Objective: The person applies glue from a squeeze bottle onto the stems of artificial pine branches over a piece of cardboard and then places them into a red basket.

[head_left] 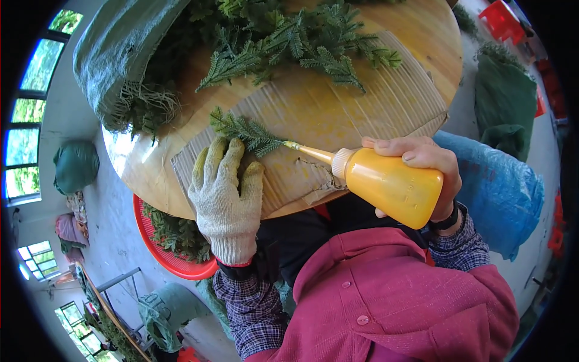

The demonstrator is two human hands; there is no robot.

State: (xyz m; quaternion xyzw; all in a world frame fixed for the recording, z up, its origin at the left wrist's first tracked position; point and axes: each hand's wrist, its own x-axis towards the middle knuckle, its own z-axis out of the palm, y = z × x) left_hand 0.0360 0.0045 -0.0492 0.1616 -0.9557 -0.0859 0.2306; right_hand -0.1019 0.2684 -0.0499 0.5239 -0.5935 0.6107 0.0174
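Observation:
A small green artificial-looking fir sprig (247,134) lies on a corrugated cardboard sheet (398,90). My left hand (224,187), in a pale knitted glove with yellow-stained fingers, rests flat on the cardboard, fingers apart. Its fingertips touch the sprig's lower left side. In my bare right hand (422,158) is a squeeze bottle (392,184) filled with yellow-orange liquid, tilted on its side. The bottle's long narrow nozzle (307,152) points left, its tip at the right end of the sprig. Yellow smears mark the cardboard around it.
More fir sprigs (295,48) are piled at the far side of the round wooden table (136,163), beside a green woven sack (129,48). Below the table's left edge stands a red basket (148,241) of greenery. A blue sack (494,193) is at the right.

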